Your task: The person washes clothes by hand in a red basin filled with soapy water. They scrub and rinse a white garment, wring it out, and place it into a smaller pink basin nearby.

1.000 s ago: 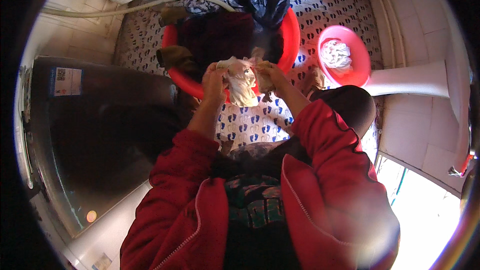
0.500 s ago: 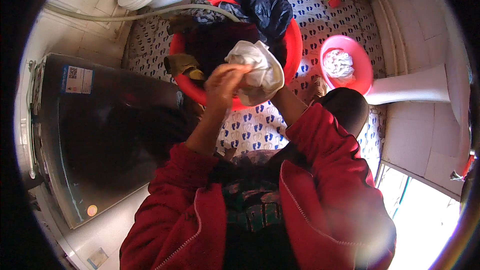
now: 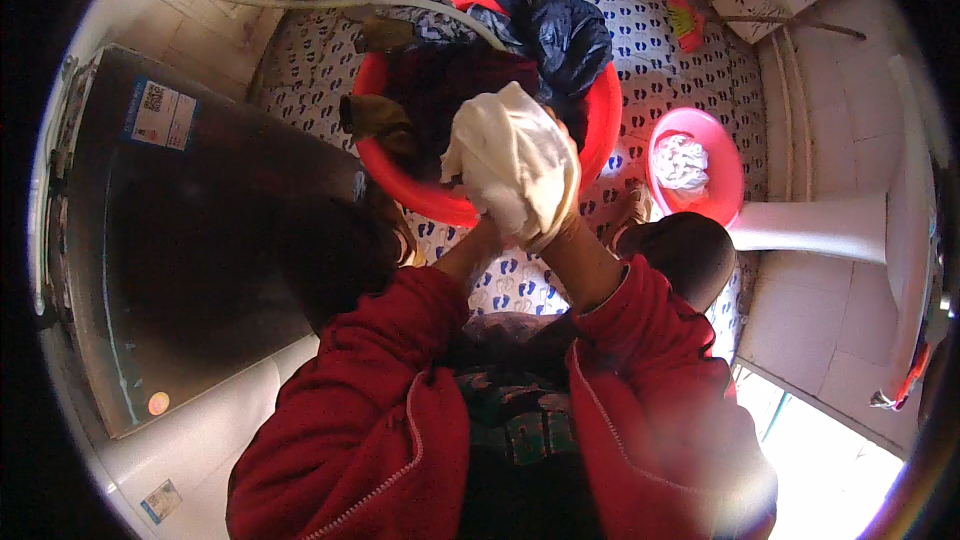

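- Two hands meet at a bunched cream cloth [image 3: 508, 165] in the middle of the frame; the cloth covers most of both.
- The left hand [image 3: 492, 236] is hidden beneath the cloth's lower edge past the wrist; whether its fingers are spread or pinching, I cannot tell.
- The right hand [image 3: 568, 217] shows only a strip along the cloth's lower right edge; its fingers are largely out of sight, so their grip cannot be told either.
- The cloth lies above both wrists in the frame, over the near rim of a red basin [image 3: 425, 202]; it hides part of that rim and some of the dark clothes [image 3: 455, 80] inside.
- A black plastic bag [image 3: 570, 40] lies at the basin's upper right; a pale hose [image 3: 340, 4] ends among the clothes, its tip hard to make out.
- Right of centre, a pink basin [image 3: 728, 155] holds a white cloth [image 3: 682, 162]; at far left, a dark panel [image 3: 200, 250] is deeply shadowed; the lower right is washed out by glare.
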Action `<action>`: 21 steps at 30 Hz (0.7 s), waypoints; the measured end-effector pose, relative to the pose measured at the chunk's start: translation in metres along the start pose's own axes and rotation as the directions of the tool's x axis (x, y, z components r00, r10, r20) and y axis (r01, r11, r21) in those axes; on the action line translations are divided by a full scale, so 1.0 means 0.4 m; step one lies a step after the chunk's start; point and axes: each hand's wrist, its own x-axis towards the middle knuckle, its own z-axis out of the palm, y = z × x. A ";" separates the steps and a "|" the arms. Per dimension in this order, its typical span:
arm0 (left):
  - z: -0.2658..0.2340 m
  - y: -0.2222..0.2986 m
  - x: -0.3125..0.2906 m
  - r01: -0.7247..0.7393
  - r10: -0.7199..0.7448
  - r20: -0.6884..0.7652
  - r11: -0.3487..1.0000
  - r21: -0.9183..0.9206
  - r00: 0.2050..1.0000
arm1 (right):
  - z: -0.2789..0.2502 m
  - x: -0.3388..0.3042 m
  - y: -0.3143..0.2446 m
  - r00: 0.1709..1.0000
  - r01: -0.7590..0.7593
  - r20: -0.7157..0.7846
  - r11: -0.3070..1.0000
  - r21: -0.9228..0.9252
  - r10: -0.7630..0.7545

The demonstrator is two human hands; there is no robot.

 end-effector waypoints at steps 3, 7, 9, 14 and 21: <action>-0.036 0.060 0.041 -0.226 0.226 -0.009 0.973 -0.051 0.974 | -0.121 0.035 -0.044 0.985 -0.168 0.089 0.935 0.312 0.147; -0.091 0.124 0.054 -0.021 0.081 0.065 0.772 -0.635 0.995 | -0.291 0.077 -0.042 0.969 -0.118 -0.214 0.992 0.035 0.123; -0.099 0.137 0.049 0.043 0.058 0.131 0.755 -0.655 0.990 | -0.295 0.085 -0.062 0.950 -0.105 -0.310 0.977 -0.187 0.043; -0.057 0.109 0.032 0.060 -0.022 0.111 0.933 -0.356 0.994 | -0.152 0.050 -0.025 0.912 0.382 0.262 0.419 -0.824 -0.316; -0.006 0.110 0.019 0.186 -0.078 0.203 0.783 -0.593 0.976 | -0.191 0.137 0.070 0.963 -0.105 -0.155 0.226 -0.968 -0.219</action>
